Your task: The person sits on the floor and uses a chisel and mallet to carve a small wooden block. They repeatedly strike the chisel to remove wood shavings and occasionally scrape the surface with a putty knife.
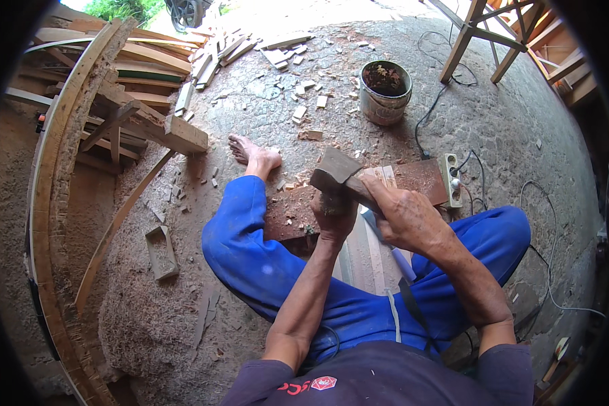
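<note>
Between the person's spread knees, on the sawdust-strewn floor (264,115), lies a reddish-brown board (423,177); its long axis runs roughly left to right across the view, with its far right end beside a white power strip (450,180); wood chips lie scattered on its left part. Above the board both hands meet around a hatchet (337,174); the right hand (406,216) is closed tight around the handle, and the handle runs from that fist up and to the left, so the tool's long axis slants from lower right to upper left; the broad grey head sits at the upper left end, tilted, its flat face turned toward the camera. Just under the head the left hand (333,218) is curled shut around a small dark piece of wood (331,201) that stands on the board; how the piece is shaped I cannot tell, since fingers cover most of it. The hatchet head is touching or just above this piece; which of the two cannot be told.

A bare foot (254,154) in a blue trouser leg rests on the floor left of the board. Farther off stands a metal bucket (384,91) holding dark scraps, with a black cable trailing past it; to the left a long curved wooden rib (61,155) sweeps along the floor beside stacked planks (149,64), and a small hollowed wooden block (161,252) lies near the left knee.
</note>
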`<control>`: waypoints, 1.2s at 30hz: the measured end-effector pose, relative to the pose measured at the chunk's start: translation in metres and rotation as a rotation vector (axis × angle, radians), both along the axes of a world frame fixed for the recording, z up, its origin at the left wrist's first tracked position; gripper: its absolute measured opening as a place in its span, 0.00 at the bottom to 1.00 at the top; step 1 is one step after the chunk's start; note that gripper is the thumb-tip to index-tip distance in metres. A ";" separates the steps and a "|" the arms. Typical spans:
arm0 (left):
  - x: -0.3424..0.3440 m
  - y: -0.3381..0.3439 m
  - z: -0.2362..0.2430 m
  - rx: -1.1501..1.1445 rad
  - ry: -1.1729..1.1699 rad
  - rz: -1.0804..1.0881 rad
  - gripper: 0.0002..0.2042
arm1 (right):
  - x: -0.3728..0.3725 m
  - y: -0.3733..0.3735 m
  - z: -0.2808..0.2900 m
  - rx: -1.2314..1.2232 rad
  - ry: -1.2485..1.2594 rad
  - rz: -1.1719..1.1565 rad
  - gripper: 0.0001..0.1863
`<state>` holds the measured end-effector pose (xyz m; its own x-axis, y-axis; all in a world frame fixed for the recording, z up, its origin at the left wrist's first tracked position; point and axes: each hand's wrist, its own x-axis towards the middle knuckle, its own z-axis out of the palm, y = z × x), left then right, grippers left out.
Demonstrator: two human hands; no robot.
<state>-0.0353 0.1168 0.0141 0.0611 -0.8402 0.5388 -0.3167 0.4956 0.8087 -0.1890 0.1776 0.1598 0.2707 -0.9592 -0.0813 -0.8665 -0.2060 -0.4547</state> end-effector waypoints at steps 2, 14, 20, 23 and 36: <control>0.001 -0.015 -0.002 -0.062 -0.022 -0.014 0.16 | 0.001 -0.001 0.004 -0.069 -0.105 0.002 0.35; -0.003 -0.049 -0.010 0.000 0.205 -0.003 0.15 | 0.000 -0.052 0.007 0.122 0.119 0.064 0.32; 0.010 -0.145 -0.008 0.188 -0.485 0.006 0.07 | 0.012 -0.074 0.024 -0.098 -0.146 0.068 0.30; -0.001 -0.153 -0.004 0.353 0.122 -0.031 0.06 | 0.013 -0.109 0.026 -0.074 -0.018 0.007 0.21; 0.004 -0.263 -0.104 0.912 0.113 0.162 0.13 | -0.019 0.001 -0.070 0.315 -0.629 -0.455 0.36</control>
